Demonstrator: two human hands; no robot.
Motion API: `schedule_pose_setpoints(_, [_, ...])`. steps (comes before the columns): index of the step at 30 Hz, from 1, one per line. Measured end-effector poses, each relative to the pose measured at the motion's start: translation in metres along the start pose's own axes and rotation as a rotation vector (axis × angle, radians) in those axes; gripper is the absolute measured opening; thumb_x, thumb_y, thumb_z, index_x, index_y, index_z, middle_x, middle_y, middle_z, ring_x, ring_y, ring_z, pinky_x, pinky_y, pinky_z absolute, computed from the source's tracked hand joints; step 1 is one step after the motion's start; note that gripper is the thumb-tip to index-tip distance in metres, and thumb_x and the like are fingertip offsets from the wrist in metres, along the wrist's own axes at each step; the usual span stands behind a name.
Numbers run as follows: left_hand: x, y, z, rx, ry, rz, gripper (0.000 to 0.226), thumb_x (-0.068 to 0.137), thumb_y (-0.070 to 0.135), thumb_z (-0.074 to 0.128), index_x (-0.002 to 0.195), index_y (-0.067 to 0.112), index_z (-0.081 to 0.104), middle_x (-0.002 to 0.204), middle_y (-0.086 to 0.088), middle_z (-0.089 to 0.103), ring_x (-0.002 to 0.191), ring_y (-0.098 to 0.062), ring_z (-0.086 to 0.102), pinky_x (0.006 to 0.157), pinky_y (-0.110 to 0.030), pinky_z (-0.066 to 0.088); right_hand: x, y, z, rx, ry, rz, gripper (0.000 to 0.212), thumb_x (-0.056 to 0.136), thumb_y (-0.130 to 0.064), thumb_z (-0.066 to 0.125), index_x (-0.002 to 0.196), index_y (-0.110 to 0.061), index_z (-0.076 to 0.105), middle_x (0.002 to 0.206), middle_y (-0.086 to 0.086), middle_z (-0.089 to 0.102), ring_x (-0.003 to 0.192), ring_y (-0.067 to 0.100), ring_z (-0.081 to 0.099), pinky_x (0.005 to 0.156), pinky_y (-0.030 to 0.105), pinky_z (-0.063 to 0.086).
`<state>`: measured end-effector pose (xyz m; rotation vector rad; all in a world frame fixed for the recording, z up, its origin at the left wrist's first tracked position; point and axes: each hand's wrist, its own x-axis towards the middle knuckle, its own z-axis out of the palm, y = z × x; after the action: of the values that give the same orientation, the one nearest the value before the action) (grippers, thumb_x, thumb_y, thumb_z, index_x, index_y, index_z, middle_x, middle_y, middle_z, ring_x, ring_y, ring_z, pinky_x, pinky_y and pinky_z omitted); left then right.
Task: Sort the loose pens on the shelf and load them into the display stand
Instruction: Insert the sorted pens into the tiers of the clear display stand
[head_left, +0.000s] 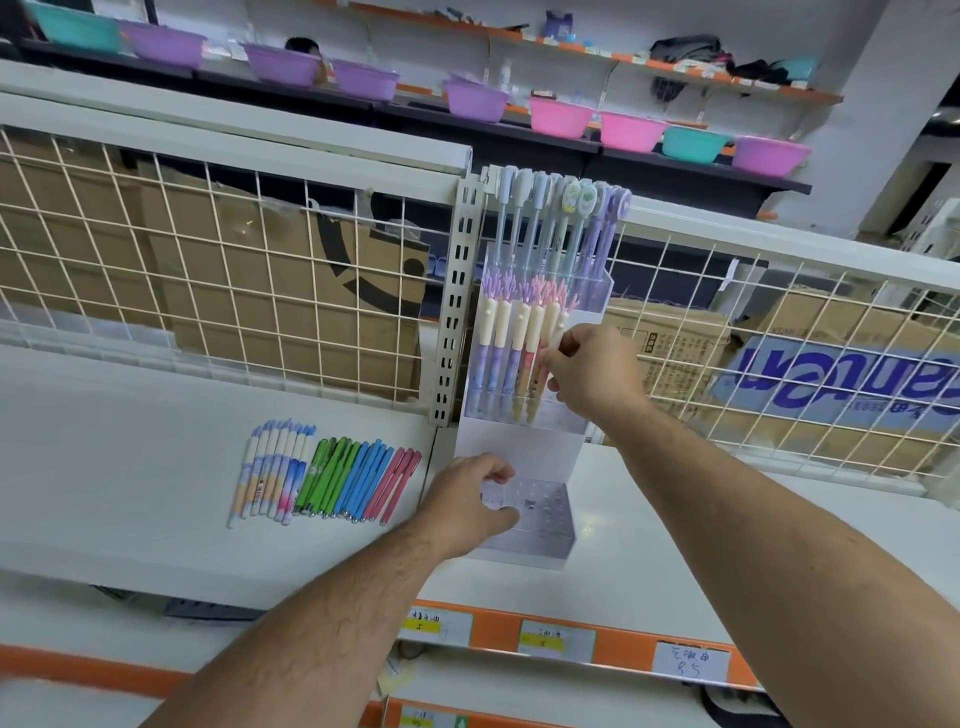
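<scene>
The fingers of our right hand (592, 371) were pinched tight on a cream-topped pen (555, 319) in the middle row of the clear display stand (519, 447). Our left hand (467, 504) curled round the stand's bottom tray. The loose pens (332, 478) lay in colour rows on the white shelf (130, 441), just left of the stand.
</scene>
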<state>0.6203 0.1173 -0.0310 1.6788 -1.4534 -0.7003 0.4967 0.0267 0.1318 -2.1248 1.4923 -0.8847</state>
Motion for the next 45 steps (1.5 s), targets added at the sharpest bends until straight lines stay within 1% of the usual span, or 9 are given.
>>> schedule_pose_setpoints(4, [-0.001, 0.001, 0.0, 0.0, -0.003, -0.01, 0.046, 0.08, 0.027, 0.081, 0.121, 0.029, 0.061, 0.122, 0.011, 0.054, 0.111, -0.005, 0.054, 0.088, -0.015, 0.041, -0.002, 0.003, 0.003, 0.045, 0.006, 0.028, 0.02, 0.094, -0.022, 0.069, 0.078, -0.01, 0.07, 0.07, 0.002, 0.07, 0.068, 0.021, 0.072, 0.061, 0.035, 0.061])
schedule_pose_setpoints(9, [-0.002, 0.003, -0.001, 0.006, -0.01, -0.009, 0.046, 0.081, 0.029, 0.08, 0.122, 0.03, 0.06, 0.122, 0.011, 0.054, 0.11, -0.006, 0.054, 0.087, -0.014, 0.04, -0.01, 0.021, 0.017, 0.075, 0.002, 0.055, 0.013, 0.091, -0.017, 0.068, 0.079, -0.014, 0.069, 0.073, 0.002, 0.07, 0.071, 0.023, 0.07, 0.064, 0.042, 0.062])
schedule_pose_setpoints(12, [-0.003, 0.005, -0.001, 0.015, -0.015, -0.023, 0.046, 0.082, 0.031, 0.079, 0.124, 0.031, 0.06, 0.125, 0.011, 0.053, 0.111, -0.007, 0.054, 0.088, -0.016, 0.041, -0.018, 0.033, 0.024, 0.055, 0.004, 0.015, 0.005, 0.09, -0.022, 0.069, 0.089, -0.017, 0.071, 0.079, -0.006, 0.068, 0.077, 0.017, 0.067, 0.062, 0.029, 0.053])
schedule_pose_setpoints(17, [-0.007, 0.006, 0.0, 0.024, -0.018, -0.056, 0.044, 0.084, 0.034, 0.077, 0.124, 0.034, 0.059, 0.13, 0.012, 0.052, 0.113, -0.006, 0.054, 0.086, -0.016, 0.04, -0.026, 0.044, 0.025, 0.056, -0.002, -0.037, 0.022, 0.092, -0.023, 0.068, 0.112, -0.016, 0.071, 0.083, -0.008, 0.062, 0.067, -0.001, 0.053, 0.05, 0.007, 0.032])
schedule_pose_setpoints(25, [-0.019, 0.007, 0.005, 0.091, 0.118, -0.04, 0.028, 0.083, 0.036, 0.078, 0.107, 0.029, 0.066, 0.133, 0.012, 0.052, 0.12, -0.004, 0.049, 0.096, -0.016, 0.033, -0.041, 0.062, 0.029, 0.177, -0.05, -0.089, 0.021, 0.089, -0.023, 0.069, 0.11, -0.02, 0.068, 0.087, -0.01, 0.066, 0.077, 0.006, 0.061, 0.061, 0.016, 0.041])
schedule_pose_setpoints(29, [-0.027, 0.001, 0.005, 0.13, 0.14, -0.021, 0.036, 0.081, 0.031, 0.08, 0.114, 0.024, 0.069, 0.136, 0.011, 0.051, 0.126, -0.002, 0.043, 0.101, -0.015, 0.027, -0.056, 0.071, 0.04, 0.196, -0.074, -0.1, 0.021, 0.089, -0.027, 0.07, 0.11, -0.021, 0.069, 0.086, -0.014, 0.064, 0.078, 0.004, 0.061, 0.067, 0.021, 0.046])
schedule_pose_setpoints(34, [-0.034, -0.009, -0.008, 0.208, 0.079, 0.015, 0.037, 0.082, 0.017, 0.074, 0.117, 0.027, 0.068, 0.143, 0.011, 0.05, 0.134, -0.006, 0.04, 0.109, -0.018, 0.025, -0.077, 0.071, 0.058, 0.174, -0.132, -0.095, 0.029, 0.087, -0.028, 0.073, 0.115, -0.022, 0.068, 0.103, -0.008, 0.068, 0.086, 0.009, 0.063, 0.078, 0.032, 0.055])
schedule_pose_setpoints(41, [-0.059, -0.049, -0.068, 0.134, 0.127, -0.007, 0.022, 0.084, 0.019, 0.071, 0.102, 0.032, 0.068, 0.106, 0.012, 0.064, 0.097, -0.01, 0.061, 0.083, -0.024, 0.051, -0.107, 0.028, 0.113, 0.207, -0.119, -0.112, 0.024, 0.085, -0.023, 0.075, 0.108, -0.02, 0.069, 0.102, -0.006, 0.068, 0.084, 0.009, 0.063, 0.074, 0.022, 0.045])
schedule_pose_setpoints(45, [-0.077, -0.09, -0.121, 0.212, 0.214, 0.007, 0.017, 0.082, 0.018, 0.073, 0.096, 0.027, 0.071, 0.098, 0.013, 0.066, 0.093, -0.006, 0.061, 0.084, -0.025, 0.051, -0.123, -0.011, 0.16, 0.203, -0.147, -0.106, 0.019, 0.084, -0.021, 0.073, 0.103, -0.023, 0.068, 0.093, -0.008, 0.066, 0.079, 0.003, 0.06, 0.064, 0.006, 0.04])
